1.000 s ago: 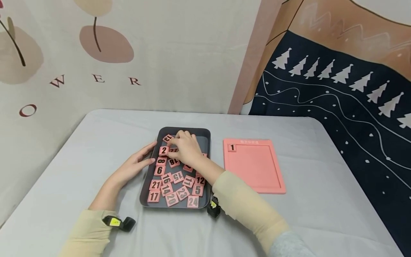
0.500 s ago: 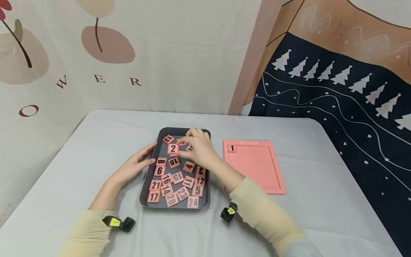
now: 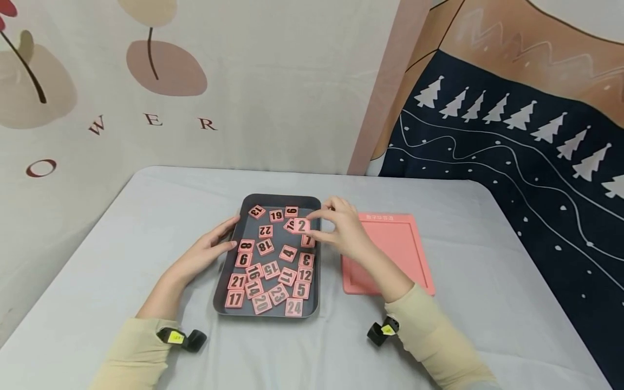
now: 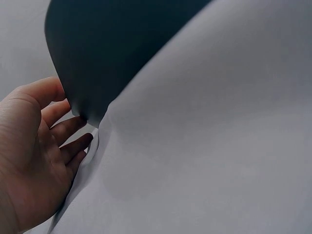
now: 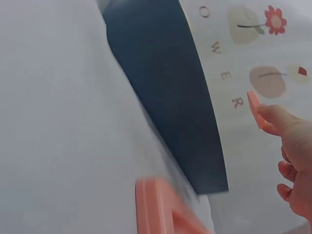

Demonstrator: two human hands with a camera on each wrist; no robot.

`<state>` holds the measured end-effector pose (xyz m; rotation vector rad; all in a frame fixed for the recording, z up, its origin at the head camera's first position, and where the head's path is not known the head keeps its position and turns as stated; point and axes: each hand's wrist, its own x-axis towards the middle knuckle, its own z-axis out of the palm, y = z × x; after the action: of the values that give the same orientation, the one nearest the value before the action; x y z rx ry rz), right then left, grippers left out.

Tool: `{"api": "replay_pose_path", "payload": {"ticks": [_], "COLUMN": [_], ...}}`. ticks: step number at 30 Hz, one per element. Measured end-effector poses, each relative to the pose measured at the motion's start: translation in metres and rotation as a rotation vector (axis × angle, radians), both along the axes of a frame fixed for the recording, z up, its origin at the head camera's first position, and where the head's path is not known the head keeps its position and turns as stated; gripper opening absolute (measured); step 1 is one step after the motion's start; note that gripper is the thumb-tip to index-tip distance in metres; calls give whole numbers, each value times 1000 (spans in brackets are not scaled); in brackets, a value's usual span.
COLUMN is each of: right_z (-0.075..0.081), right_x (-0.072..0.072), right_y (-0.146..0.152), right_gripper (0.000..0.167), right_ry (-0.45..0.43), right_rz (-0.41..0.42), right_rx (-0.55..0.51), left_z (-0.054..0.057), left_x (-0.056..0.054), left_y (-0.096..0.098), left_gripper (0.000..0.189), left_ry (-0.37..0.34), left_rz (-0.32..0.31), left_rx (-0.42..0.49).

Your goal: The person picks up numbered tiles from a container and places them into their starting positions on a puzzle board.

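Observation:
Between the thumb and fingers of my right hand (image 3: 347,230) is a pink number tile (image 3: 301,226) marked 2, held over the right side of the dark grey tray (image 3: 268,316). The right wrist view shows this tile (image 5: 255,109) edge-on, pinched at the fingertips. My left hand (image 3: 205,252) rests against the tray's left side with loosely extended fingers; the left wrist view shows its fingertips at the tray's outer wall (image 4: 92,63). Several number tiles lie scattered in the tray, among them tile 22 (image 3: 265,231) and tile 24 (image 3: 293,307). The held tile partly overlaps one beneath.
Right of the tray lies a pink frame board (image 3: 390,254) with a raised border; my right hand and forearm cover its upper left part. White cloth (image 3: 273,352) covers the table. A patterned fabric backdrop (image 3: 273,108) hangs behind it.
My right hand has lifted tile 2 from the tray's left column and carried it right, to the tray's right edge. Tiles formerly under the hand now show. My left hand stays put.

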<state>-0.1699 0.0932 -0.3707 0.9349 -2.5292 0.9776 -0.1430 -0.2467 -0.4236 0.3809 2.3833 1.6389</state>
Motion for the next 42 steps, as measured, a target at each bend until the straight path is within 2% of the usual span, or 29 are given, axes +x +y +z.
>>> {"api": "replay_pose_path", "payload": {"ticks": [10, 23, 32, 42], "right_z": [-10, -29, -44, -54], "right_x": [0, -14, -23, -30], "right_y": [51, 112, 132, 136], "right_gripper": [29, 28, 29, 30], "right_ry": [-58, -110, -184, -249], "right_rz": [-55, -142, -199, -239], "right_rx": [-62, -97, -40, 58], "left_z": [1, -1, 0, 1], "left_x": [1, 1, 2, -1], "left_y": [1, 0, 0, 1], "left_gripper": [63, 63, 63, 64], "left_ry": [-5, -6, -9, -6], "left_rz": [11, 5, 10, 11], "left_rx": [-2, 5, -5, -10]}}
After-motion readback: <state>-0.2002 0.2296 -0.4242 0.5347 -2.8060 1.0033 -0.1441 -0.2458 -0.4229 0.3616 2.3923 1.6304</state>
